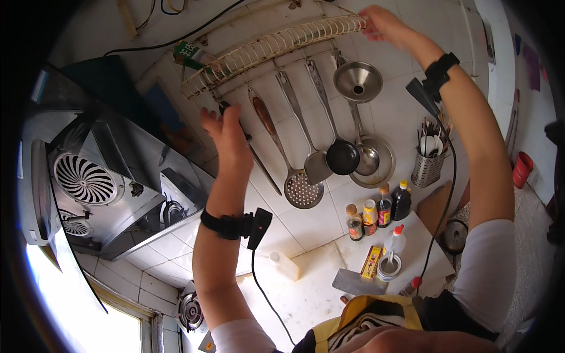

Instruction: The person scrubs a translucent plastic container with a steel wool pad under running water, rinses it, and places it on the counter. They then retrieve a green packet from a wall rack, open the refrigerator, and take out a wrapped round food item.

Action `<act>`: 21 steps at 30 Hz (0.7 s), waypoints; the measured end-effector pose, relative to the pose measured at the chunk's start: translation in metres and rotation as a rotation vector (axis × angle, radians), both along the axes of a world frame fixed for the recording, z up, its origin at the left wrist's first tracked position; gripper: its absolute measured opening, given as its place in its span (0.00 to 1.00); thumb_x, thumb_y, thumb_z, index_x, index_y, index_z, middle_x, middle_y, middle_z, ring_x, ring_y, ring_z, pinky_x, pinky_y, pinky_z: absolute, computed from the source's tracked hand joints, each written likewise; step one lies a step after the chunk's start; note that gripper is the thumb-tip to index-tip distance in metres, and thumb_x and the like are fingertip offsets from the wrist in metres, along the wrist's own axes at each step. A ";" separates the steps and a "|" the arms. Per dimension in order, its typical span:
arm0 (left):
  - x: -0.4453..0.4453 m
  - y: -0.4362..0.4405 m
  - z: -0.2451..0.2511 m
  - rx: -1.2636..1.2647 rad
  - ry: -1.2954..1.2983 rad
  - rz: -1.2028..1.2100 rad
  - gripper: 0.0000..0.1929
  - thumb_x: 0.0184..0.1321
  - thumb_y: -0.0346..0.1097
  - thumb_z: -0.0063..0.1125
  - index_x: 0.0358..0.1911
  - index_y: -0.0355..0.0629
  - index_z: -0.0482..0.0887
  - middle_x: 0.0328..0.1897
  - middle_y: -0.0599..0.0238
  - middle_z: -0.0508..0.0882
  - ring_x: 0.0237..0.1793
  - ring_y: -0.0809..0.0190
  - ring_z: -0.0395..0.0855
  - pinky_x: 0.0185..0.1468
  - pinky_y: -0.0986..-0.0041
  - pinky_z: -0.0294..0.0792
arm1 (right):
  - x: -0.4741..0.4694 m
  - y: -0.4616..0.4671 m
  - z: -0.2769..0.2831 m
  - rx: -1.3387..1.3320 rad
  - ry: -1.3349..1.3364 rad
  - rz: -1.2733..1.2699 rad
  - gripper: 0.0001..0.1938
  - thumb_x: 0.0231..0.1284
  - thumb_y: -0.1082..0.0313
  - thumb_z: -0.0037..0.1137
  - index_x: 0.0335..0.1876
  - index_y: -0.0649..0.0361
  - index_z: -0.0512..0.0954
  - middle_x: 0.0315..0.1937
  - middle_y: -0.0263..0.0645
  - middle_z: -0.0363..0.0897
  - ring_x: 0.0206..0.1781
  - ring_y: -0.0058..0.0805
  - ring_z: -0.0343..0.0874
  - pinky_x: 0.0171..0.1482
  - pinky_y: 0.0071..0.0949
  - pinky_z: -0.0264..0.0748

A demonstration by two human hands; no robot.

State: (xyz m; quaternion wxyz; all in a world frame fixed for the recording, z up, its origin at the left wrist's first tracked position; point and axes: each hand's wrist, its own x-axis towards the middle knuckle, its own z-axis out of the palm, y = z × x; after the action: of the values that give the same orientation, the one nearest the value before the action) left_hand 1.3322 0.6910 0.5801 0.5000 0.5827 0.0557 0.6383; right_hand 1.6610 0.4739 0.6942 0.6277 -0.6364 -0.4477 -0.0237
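Note:
My right hand point(375, 26) is raised to the right end of a wire wall rack point(282, 42); its fingers look to be at the rack's end, but blur hides whether they grip it. My left hand point(227, 132) is raised below the rack's left end, fingers apart, in front of a black-handled sharpening rod point(265, 170). From the rack's underside hang a skimmer point(304, 189), a spatula point(317, 167), a black ladle point(342, 157), a steel ladle point(367, 159) and a metal funnel point(358, 81). A green packet point(194, 54) lies in the rack's left part.
A range hood point(128, 176) juts out at left, above a gas burner point(191, 311). Sauce bottles point(384, 205), a cleaver point(359, 282) and a small jar point(389, 267) stand or lie on the counter point(430, 240). A utensil holder point(428, 167) hangs at right. Cables run from both wrist straps.

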 end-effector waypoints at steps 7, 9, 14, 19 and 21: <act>0.044 -0.035 -0.053 0.200 0.277 -0.217 0.24 0.61 0.36 0.59 0.59 0.36 0.71 0.53 0.63 0.73 0.55 0.63 0.68 0.62 0.70 0.61 | -0.036 -0.007 -0.075 -0.430 0.091 0.180 0.22 0.63 0.46 0.54 0.55 0.50 0.74 0.52 0.31 0.74 0.53 0.27 0.71 0.53 0.33 0.70; 0.063 -0.051 -0.052 0.105 0.422 -0.377 0.23 0.62 0.39 0.58 0.58 0.36 0.73 0.52 0.64 0.75 0.53 0.64 0.70 0.62 0.71 0.61 | -0.037 -0.002 -0.081 -0.408 0.131 0.192 0.21 0.64 0.47 0.55 0.55 0.51 0.74 0.52 0.31 0.74 0.53 0.26 0.71 0.53 0.33 0.71; 0.115 -0.070 -0.049 -0.082 0.483 -0.545 0.25 0.63 0.41 0.56 0.61 0.36 0.72 0.54 0.65 0.76 0.53 0.64 0.71 0.63 0.71 0.62 | -0.026 0.005 -0.087 -0.288 0.263 0.249 0.16 0.65 0.53 0.54 0.52 0.52 0.74 0.49 0.34 0.74 0.51 0.29 0.72 0.48 0.34 0.73; 0.159 -0.062 -0.065 -0.011 0.474 -0.525 0.29 0.60 0.37 0.53 0.66 0.37 0.67 0.61 0.56 0.74 0.61 0.58 0.70 0.64 0.73 0.61 | -0.022 0.003 -0.080 -0.221 0.243 0.227 0.13 0.67 0.57 0.52 0.48 0.56 0.75 0.42 0.36 0.75 0.42 0.30 0.75 0.40 0.31 0.75; 0.176 -0.065 -0.075 0.050 0.531 -0.429 0.30 0.60 0.36 0.53 0.67 0.36 0.64 0.66 0.53 0.72 0.65 0.55 0.68 0.65 0.72 0.60 | -0.025 0.001 -0.071 -0.215 0.219 0.191 0.13 0.67 0.56 0.53 0.49 0.55 0.76 0.42 0.35 0.75 0.41 0.28 0.75 0.41 0.31 0.75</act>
State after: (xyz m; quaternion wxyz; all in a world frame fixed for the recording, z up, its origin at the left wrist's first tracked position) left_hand 1.5080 0.6264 0.5056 0.5764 0.7391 0.0445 0.3457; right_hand 1.6361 0.4744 0.6233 0.6004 -0.6533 -0.4349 0.1536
